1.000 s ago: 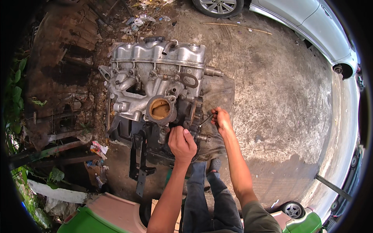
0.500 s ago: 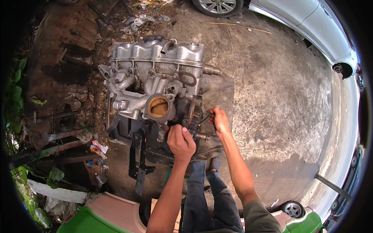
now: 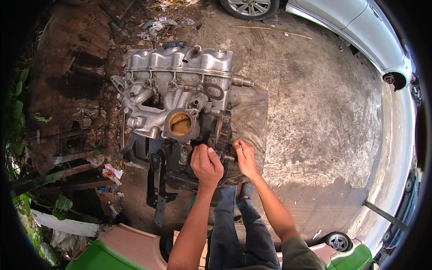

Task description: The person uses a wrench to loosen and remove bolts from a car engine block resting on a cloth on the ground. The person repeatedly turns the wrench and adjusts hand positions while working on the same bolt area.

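Note:
A car engine (image 3: 180, 65) with a silvery ribbed valve cover stands in front of me. Its cast intake manifold (image 3: 144, 112) faces me and ends in a round opening (image 3: 180, 124) with a brownish inside. Just below that opening, my left hand (image 3: 207, 165) is closed against the dark lower block, and whatever its fingers grip is hidden. My right hand (image 3: 245, 157) is closed at the block's right end, by a protruding shaft. A thin dark rod-like tool is in its fingers, now almost wholly covered by them.
A black metal bracket (image 3: 157, 184) juts from the engine toward me. Under the engine's right side lies a dark sheet (image 3: 253, 117). Planks and litter (image 3: 157, 27) border the left and far left. A silver car (image 3: 342, 18) is parked at the far right; green-and-pink bodywork (image 3: 130, 243) is nearby.
My right hand has moved left and slightly down, up to the engine's end, and the thin tool no longer shows clearly. My left hand keeps its place on the block.

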